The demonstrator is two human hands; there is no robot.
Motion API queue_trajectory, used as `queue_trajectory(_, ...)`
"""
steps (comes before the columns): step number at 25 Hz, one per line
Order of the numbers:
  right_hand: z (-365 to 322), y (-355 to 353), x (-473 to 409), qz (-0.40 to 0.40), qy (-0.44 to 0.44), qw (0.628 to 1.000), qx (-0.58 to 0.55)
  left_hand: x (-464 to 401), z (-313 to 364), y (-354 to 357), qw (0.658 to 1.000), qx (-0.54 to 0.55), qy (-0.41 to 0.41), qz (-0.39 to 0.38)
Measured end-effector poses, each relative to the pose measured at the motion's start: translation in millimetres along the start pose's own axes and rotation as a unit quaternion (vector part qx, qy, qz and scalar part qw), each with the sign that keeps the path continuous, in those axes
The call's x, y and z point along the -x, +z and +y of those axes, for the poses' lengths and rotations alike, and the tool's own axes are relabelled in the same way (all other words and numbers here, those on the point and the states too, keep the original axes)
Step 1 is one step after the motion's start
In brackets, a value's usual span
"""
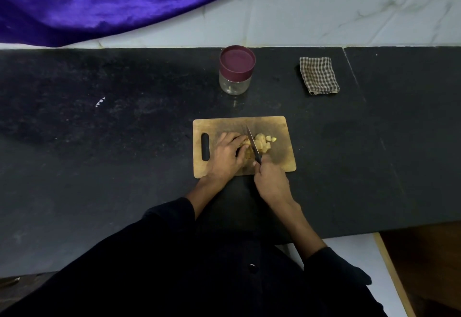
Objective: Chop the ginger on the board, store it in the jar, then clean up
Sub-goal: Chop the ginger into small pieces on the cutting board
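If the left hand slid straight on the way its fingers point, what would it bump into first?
The left hand points right across the board, so it would likely meet the knife blade first, just past the ginger it holds.

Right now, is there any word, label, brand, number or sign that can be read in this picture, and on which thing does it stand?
No text can be read.
Jar lid: faint raised marks, too blurred to read.
Jar, cutting board, knife, checked cloth: no label or writing visible.
White marks on the counter: chips or smears, not letters.
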State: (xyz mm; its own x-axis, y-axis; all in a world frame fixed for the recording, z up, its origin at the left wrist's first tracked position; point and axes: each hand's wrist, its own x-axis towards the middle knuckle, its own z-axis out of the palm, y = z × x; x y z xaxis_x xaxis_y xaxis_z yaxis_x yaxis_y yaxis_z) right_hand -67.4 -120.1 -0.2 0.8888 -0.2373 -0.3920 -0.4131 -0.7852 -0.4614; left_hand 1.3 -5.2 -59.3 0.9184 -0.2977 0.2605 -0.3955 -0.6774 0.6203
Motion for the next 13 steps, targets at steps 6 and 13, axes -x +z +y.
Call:
queue_trajectory(6,-8,6,4,0.018,0.003,0.999,0.037,0,-1,0,1.0,0.014,-0.001,-0.001)
queue_trajectory(13,-13,4,-4,0.017,0.002,0.999,0.046,-1,-1,2,1.0,0.014,0.005,0.006)
